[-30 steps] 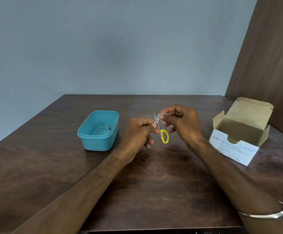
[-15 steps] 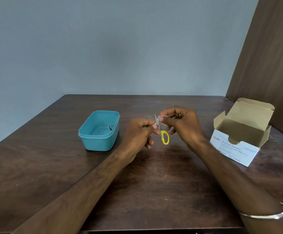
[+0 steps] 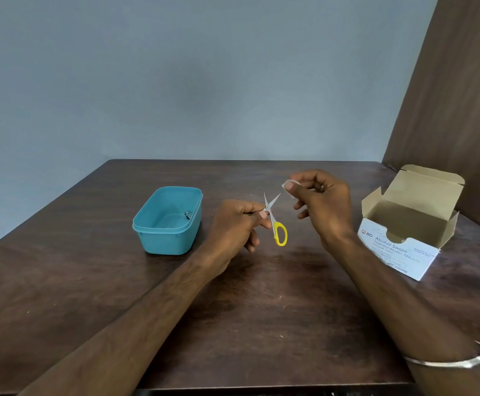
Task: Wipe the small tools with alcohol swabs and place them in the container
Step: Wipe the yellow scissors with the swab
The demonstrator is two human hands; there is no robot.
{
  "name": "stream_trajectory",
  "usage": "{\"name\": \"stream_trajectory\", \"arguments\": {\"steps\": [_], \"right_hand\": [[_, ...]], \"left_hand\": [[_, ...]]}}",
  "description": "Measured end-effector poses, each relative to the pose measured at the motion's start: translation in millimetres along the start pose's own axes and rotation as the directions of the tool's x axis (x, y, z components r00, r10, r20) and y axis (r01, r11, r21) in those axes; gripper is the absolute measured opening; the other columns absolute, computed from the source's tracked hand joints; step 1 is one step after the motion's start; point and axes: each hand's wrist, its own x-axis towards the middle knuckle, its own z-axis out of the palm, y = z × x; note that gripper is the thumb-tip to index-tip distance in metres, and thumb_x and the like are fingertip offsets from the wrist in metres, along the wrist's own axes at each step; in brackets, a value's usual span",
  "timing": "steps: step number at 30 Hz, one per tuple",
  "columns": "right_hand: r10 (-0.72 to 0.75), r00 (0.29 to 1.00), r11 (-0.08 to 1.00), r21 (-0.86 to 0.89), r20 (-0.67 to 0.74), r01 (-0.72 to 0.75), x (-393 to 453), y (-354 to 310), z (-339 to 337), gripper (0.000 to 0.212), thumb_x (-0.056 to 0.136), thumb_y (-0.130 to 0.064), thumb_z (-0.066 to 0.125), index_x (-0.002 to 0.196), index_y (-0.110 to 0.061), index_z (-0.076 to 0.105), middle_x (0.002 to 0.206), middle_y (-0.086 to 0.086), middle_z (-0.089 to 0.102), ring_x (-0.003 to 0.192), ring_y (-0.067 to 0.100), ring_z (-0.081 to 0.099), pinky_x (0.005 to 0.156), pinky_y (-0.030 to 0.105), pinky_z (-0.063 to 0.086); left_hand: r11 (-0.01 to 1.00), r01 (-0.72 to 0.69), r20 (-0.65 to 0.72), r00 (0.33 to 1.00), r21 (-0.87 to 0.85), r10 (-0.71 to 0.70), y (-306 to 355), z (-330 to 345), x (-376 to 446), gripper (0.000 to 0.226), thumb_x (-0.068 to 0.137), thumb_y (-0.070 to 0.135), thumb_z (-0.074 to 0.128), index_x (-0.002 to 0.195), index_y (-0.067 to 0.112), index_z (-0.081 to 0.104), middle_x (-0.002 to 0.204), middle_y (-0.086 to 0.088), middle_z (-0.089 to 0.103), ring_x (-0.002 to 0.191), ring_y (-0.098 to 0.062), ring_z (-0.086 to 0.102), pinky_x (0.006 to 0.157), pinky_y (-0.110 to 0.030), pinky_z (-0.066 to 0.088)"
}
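Small yellow-handled scissors [image 3: 273, 220], blades apart

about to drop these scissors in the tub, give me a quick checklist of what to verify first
1. Scissors held firmly: ok, the left hand pinches them near the pivot.
2. Blades closed: not ok, the tips stand apart.
3. Swab clear of the blades: ok, the right hand pinches it off to the side.
4. Blades fully wiped: cannot tell.
5. Tub open and in reach: ok, no lid, beside the left hand.
6. Room in the tub: ok, only one small metal item shows inside.
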Motion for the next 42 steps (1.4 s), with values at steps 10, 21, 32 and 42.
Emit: {"name": "stream_trajectory", "arguments": {"steps": [10,21,32,42], "right_hand": [[-0.118,0.992,0.993,-0.005,0.037,0.118,-4.3,-9.4,3.5,0.006,0.082,-0.02,0.08,0.086,-0.021,0.075,0.086,-0.003,0.077,0.076,0.006,0.067,0.052,0.025,0.051],[-0.116,0.947,0.988,-0.061,0.3,0.14,-6.5,-9.2,0.9,0.037,0.084,0.005,0.065,0.113,-0.019,0.071,0.078,0.001,0.076,0.08,0.014,0.067,0.067,0.033,0.052],[-0.178,0.935,0.98,-0.036,0.306,0.198,-7.9,-7.9,1.7,0.05,0.075,0.005,0.078,0.116,-0.021,0.068,0.079,0.004,0.077,0.081,0.028,0.07,0.084,0.037,0.053],[-0.146,0.944,0.989,0.004,0.296,0.151,-10.2,-11.7,1.8,0.048,0.078,0.007,0.075,0.118,-0.02,0.068,0.081,0.005,0.078,0.085,0.028,0.072,0.091,0.044,0.052]], "left_hand": [[0.926,-0.208,0.036,0.978,0.315,0.208,1.0,-3.0,2.5,0.02,0.096,0.015,0.059,0.084,0.012,0.075,0.078,0.0,0.073,0.042,-0.003,0.051,0.052,-0.026,0.045],[0.829,-0.291,0.062,0.952,0.478,0.299,6.4,-4.3,-0.7,0.019,0.096,0.013,0.058,0.097,0.013,0.077,0.085,-0.001,0.074,0.052,-0.004,0.049,0.059,-0.021,0.041],[0.816,-0.277,0.048,0.955,0.507,0.294,6.9,-3.7,-0.5,0.021,0.096,0.018,0.057,0.089,0.016,0.076,0.078,-0.001,0.071,0.064,-0.011,0.057,0.058,-0.027,0.044],[0.81,-0.304,0.053,0.945,0.502,0.321,5.9,-4.7,-0.2,0.021,0.095,0.017,0.058,0.085,0.018,0.076,0.079,0.0,0.072,0.071,-0.016,0.062,0.061,-0.028,0.045]]}}
